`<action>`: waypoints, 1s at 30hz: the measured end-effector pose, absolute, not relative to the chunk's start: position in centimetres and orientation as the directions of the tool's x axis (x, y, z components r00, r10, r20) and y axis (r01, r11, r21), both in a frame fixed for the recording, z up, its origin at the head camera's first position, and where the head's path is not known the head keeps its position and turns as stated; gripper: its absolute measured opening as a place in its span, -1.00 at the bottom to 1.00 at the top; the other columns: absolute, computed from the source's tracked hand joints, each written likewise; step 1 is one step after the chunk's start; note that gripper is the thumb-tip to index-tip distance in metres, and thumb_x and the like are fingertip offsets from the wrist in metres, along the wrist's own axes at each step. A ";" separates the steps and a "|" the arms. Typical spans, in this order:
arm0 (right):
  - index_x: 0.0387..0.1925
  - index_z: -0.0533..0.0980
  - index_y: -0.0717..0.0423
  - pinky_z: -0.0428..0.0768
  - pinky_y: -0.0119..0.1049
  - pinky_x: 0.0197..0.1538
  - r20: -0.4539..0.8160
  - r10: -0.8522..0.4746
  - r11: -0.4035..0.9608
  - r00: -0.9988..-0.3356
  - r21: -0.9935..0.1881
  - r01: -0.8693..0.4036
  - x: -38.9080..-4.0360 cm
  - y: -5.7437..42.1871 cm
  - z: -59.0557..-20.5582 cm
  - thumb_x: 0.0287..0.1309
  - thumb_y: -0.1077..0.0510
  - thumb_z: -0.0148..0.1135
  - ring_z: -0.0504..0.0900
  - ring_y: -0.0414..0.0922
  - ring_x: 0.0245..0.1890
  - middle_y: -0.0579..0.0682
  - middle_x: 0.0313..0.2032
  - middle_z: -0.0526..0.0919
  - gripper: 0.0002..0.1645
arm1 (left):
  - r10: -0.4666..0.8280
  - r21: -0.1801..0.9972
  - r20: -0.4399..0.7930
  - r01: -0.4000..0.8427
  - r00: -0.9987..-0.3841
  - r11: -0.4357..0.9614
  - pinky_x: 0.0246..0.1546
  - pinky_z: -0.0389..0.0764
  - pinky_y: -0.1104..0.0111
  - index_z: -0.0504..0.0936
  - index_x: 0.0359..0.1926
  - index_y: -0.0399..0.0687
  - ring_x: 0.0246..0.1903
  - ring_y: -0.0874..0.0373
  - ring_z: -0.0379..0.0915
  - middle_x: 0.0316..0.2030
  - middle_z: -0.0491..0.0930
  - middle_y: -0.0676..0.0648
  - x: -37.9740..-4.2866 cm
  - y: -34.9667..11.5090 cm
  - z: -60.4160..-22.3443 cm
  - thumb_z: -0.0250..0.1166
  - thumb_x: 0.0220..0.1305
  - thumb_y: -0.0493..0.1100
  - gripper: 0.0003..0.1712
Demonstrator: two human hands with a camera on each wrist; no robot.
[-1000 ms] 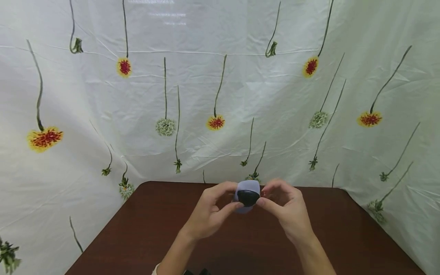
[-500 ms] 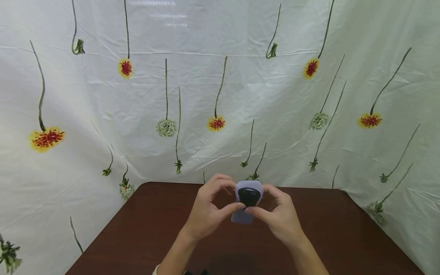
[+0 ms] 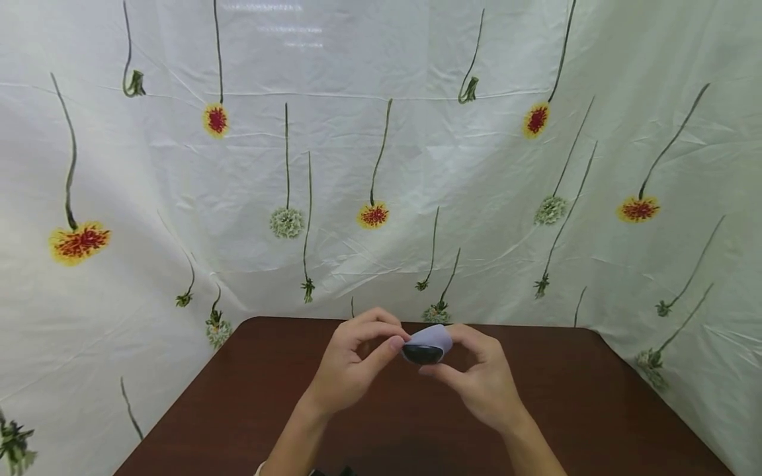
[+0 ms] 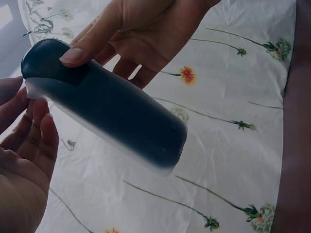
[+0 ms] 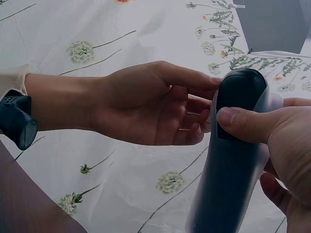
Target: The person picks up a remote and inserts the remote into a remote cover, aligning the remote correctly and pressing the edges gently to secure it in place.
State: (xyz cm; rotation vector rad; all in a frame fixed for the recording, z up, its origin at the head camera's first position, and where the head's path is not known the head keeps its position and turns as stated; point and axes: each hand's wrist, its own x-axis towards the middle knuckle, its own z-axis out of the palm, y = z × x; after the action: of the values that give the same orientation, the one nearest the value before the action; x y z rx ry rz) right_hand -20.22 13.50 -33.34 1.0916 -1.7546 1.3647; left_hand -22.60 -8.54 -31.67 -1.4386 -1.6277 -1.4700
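Note:
A long rounded dark object (image 4: 121, 111) with a glossy black end cap (image 5: 243, 87) lies within a frosted, translucent lavender sleeve (image 3: 437, 336); its exact kind is unclear. My right hand (image 3: 485, 377) holds it near the capped end, thumb pressed on the black part (image 4: 53, 60) and fingers behind. With thumb and fingertips, my left hand (image 3: 351, 363) pinches the sleeve's edge beside the cap, as the left wrist view shows; its other fingers curl loosely. The object is held above the table, tilted, the black end facing me in the head view.
Beneath the hands lies a dark reddish-brown table (image 3: 268, 396) with rounded far corners. A white sheet printed with flowers (image 3: 357, 145) hangs behind and beside it. A small dark device (image 5: 19, 119) is strapped on the left wrist.
The object has tipped, so its lower length, visible half a second ago, is out of sight in the head view. My left fingers shifted from its front to the cap's left edge.

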 end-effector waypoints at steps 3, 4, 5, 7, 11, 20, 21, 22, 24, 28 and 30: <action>-0.02 0.68 0.10 0.62 -0.29 -0.02 0.886 -0.227 0.090 -0.405 -0.395 -0.914 -20.3 13.3 -33.3 -0.14 0.51 0.60 0.69 -0.06 -0.14 0.03 -0.16 0.75 -0.41 | 0.389 0.408 0.860 0.903 -0.331 -0.133 -0.44 0.52 0.32 0.75 -0.16 -0.09 -0.32 0.10 0.45 -0.25 0.62 -0.09 -22.7 -9.0 -31.7 0.30 0.40 -0.43 -0.81; -0.02 0.68 0.11 0.62 -0.30 -0.02 0.891 -0.228 0.088 -0.392 -0.382 -0.920 -20.4 13.2 -33.4 -0.15 0.51 0.60 0.69 -0.05 -0.14 0.03 -0.16 0.75 -0.41 | 0.399 0.418 0.852 0.899 -0.338 -0.130 -0.43 0.52 0.32 0.75 -0.17 -0.08 -0.31 0.10 0.45 -0.25 0.62 -0.07 -22.7 -9.1 -31.6 0.30 0.40 -0.44 -0.79; -0.03 0.68 0.10 0.62 -0.30 -0.03 0.895 -0.229 0.090 -0.382 -0.371 -0.924 -20.4 13.1 -33.4 -0.16 0.52 0.60 0.69 -0.06 -0.15 0.03 -0.16 0.75 -0.40 | 0.408 0.427 0.845 0.895 -0.345 -0.129 -0.44 0.52 0.33 0.75 -0.17 -0.07 -0.32 0.10 0.45 -0.25 0.62 -0.06 -22.7 -9.2 -31.6 0.30 0.39 -0.45 -0.78; -0.04 0.69 0.10 0.61 -0.31 -0.04 0.903 -0.227 0.102 -0.364 -0.350 -0.931 -20.5 13.0 -33.5 -0.18 0.51 0.61 0.69 -0.06 -0.16 0.02 -0.16 0.75 -0.40 | 0.418 0.441 0.837 0.887 -0.353 -0.135 -0.43 0.53 0.34 0.74 -0.18 -0.06 -0.32 0.10 0.46 -0.26 0.62 -0.03 -22.7 -9.3 -31.6 0.29 0.38 -0.49 -0.75; -0.04 0.69 0.10 0.60 -0.33 -0.07 0.912 -0.218 0.142 -0.347 -0.322 -0.936 -20.5 12.9 -33.5 -0.19 0.49 0.62 0.67 -0.08 -0.18 0.00 -0.17 0.74 -0.41 | 0.386 0.417 0.858 0.898 -0.339 -0.137 -0.36 0.57 0.34 0.68 -0.20 -0.08 -0.30 0.08 0.48 -0.27 0.60 -0.04 -22.6 -8.9 -31.6 0.26 0.39 -0.51 -0.75; -0.01 0.68 0.08 0.59 -0.36 -0.13 0.922 -0.198 0.186 -0.332 -0.298 -0.936 -20.7 12.7 -33.8 -0.15 0.46 0.63 0.64 -0.11 -0.23 -0.03 -0.19 0.73 -0.41 | 0.193 0.328 0.934 0.935 -0.301 -0.131 -0.31 0.52 0.31 0.60 -0.20 -0.17 -0.30 0.05 0.44 -0.27 0.54 -0.09 -22.1 -6.9 -31.9 0.19 0.40 -0.56 -0.77; -0.01 0.68 0.09 0.60 -0.35 -0.13 0.921 -0.200 0.186 -0.335 -0.299 -0.936 -20.8 12.7 -33.9 -0.14 0.45 0.63 0.65 -0.11 -0.24 -0.02 -0.19 0.73 -0.41 | 0.176 0.317 0.940 0.940 -0.293 -0.129 -0.32 0.52 0.32 0.60 -0.19 -0.18 -0.31 0.05 0.43 -0.27 0.54 -0.10 -22.0 -6.7 -31.9 0.19 0.41 -0.55 -0.78; -0.01 0.67 0.08 0.61 -0.35 -0.14 0.919 -0.202 0.191 -0.340 -0.304 -0.934 -20.9 12.7 -33.9 -0.13 0.45 0.63 0.66 -0.11 -0.24 -0.03 -0.20 0.73 -0.42 | 0.163 0.305 0.945 0.944 -0.283 -0.127 -0.33 0.51 0.33 0.59 -0.19 -0.19 -0.32 0.06 0.42 -0.27 0.53 -0.10 -22.0 -6.6 -32.0 0.19 0.41 -0.55 -0.79; -0.02 0.67 0.09 0.63 -0.35 -0.15 0.915 -0.200 0.203 -0.349 -0.310 -0.929 -21.0 12.8 -34.0 -0.13 0.44 0.63 0.68 -0.11 -0.25 -0.04 -0.21 0.73 -0.43 | 0.140 0.273 0.957 0.954 -0.256 -0.124 -0.36 0.51 0.33 0.59 -0.18 -0.21 -0.34 0.05 0.42 -0.27 0.53 -0.12 -22.0 -6.3 -32.1 0.20 0.41 -0.54 -0.81; -0.05 0.67 0.08 0.65 -0.36 -0.15 0.919 -0.176 0.253 -0.354 -0.305 -0.918 -21.1 13.0 -34.0 -0.14 0.44 0.64 0.71 -0.12 -0.26 -0.05 -0.22 0.73 -0.45 | 0.102 0.208 0.975 0.974 -0.199 -0.084 -0.41 0.53 0.34 0.62 -0.17 -0.24 -0.36 0.07 0.43 -0.26 0.56 -0.15 -22.2 -5.9 -32.4 0.24 0.39 -0.52 -0.84; -0.06 0.68 0.08 0.63 -0.38 -0.14 0.926 -0.165 0.275 -0.339 -0.287 -0.918 -21.2 13.1 -33.9 -0.15 0.44 0.64 0.71 -0.12 -0.25 -0.05 -0.21 0.74 -0.45 | 0.092 0.188 0.979 0.981 -0.184 -0.046 -0.39 0.55 0.34 0.66 -0.16 -0.22 -0.34 0.09 0.47 -0.25 0.58 -0.14 -22.5 -5.8 -32.6 0.28 0.37 -0.51 -0.84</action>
State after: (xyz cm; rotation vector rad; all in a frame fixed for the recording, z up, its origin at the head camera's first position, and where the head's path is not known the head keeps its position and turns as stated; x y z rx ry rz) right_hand -21.20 13.07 -33.94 0.9971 -1.7118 1.1372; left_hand -22.45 -5.78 -32.56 -1.2206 -1.3874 -1.3457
